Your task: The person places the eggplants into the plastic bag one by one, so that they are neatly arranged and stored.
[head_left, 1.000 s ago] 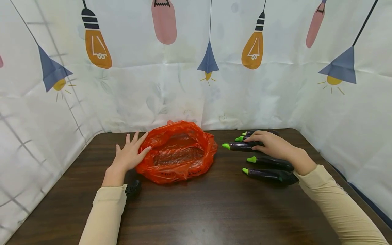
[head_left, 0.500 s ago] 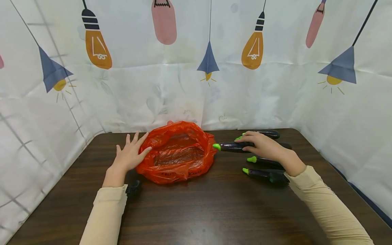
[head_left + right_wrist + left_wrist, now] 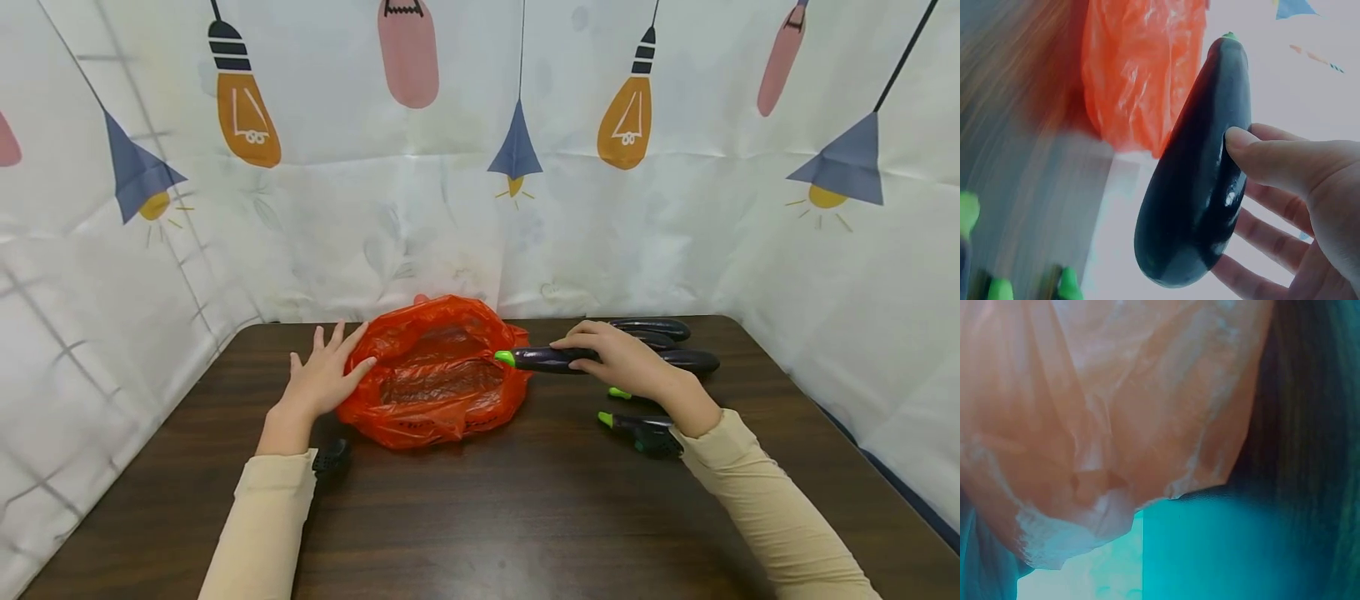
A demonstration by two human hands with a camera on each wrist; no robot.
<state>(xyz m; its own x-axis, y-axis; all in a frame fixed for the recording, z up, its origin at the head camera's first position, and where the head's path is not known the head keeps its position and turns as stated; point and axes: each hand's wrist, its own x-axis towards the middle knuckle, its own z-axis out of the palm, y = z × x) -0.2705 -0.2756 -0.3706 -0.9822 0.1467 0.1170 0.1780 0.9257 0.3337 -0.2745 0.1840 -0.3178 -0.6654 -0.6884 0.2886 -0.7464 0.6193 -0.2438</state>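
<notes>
An open red plastic bag (image 3: pixel 431 417) stands at the table's middle back, its mouth facing the head camera. My left hand (image 3: pixel 318 382) touches the bag's left side with fingers spread and straight. Crinkled bag plastic (image 3: pixel 1147 406) fills most of the left wrist view. Between thumb and fingers, my right hand (image 3: pixel 626 362) holds a dark purple eggplant (image 3: pixel 546 360), whose green stem end points left at the bag's right rim. In the right wrist view the same eggplant (image 3: pixel 1197 175) is raised off the table, the thumb pressing its side.
More eggplants lie at the right: a back one (image 3: pixel 656 327), one behind the right hand (image 3: pixel 696 361), and a front one (image 3: pixel 630 422), partly covered by the wrist device. Dark wood table (image 3: pixel 480 525) runs up to white patterned cloth (image 3: pixel 337 233) at the back and sides.
My right hand has lifted one eggplant away from the group and carried it left to the bag's right edge. The left hand has stayed at the bag.
</notes>
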